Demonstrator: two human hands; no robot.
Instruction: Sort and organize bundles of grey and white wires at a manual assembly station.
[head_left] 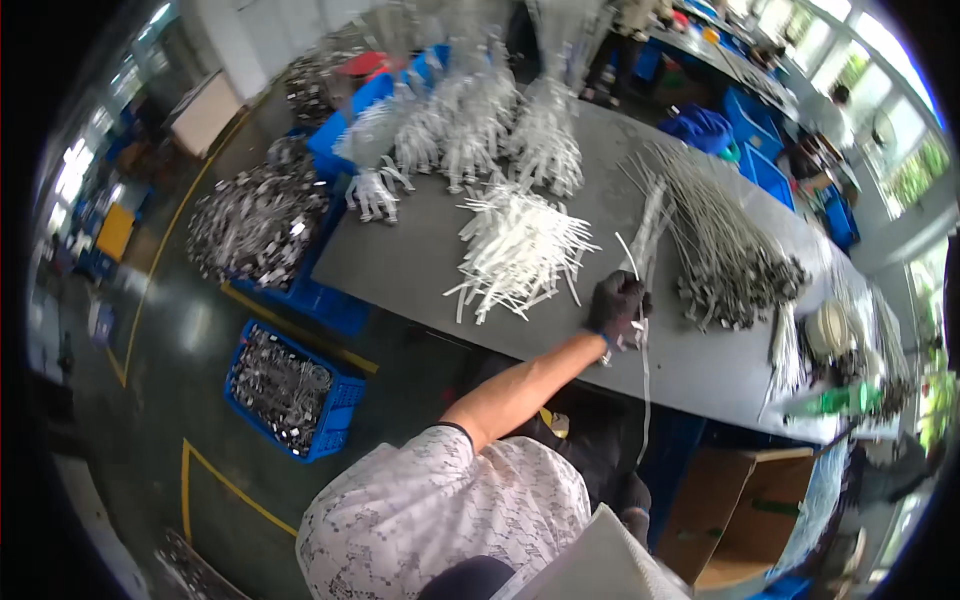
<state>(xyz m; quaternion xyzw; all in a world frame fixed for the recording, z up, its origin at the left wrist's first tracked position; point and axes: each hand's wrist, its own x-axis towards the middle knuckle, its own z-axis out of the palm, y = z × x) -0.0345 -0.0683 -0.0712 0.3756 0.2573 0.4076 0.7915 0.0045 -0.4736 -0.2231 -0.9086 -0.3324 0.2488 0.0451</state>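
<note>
My left hand, in a dark glove, is closed over the near part of the table. A thin white cable runs from its fingers down past the table edge, and a short white strip sticks up from them. Low beside my body is a dark shape, seemingly my gloved right hand; the cable's lower end reaches it, but its fingers cannot be made out. Left of my left hand lies a heap of short white strips. Beyond that hand, thin clear-white strands lie beside grey cables with dark ends.
Bundles of clear-white cables line the grey table's far left part. Blue crates of metal-ended parts stand on the floor at left. A green bottle lies at right, above an open cardboard box. Other people are farther off.
</note>
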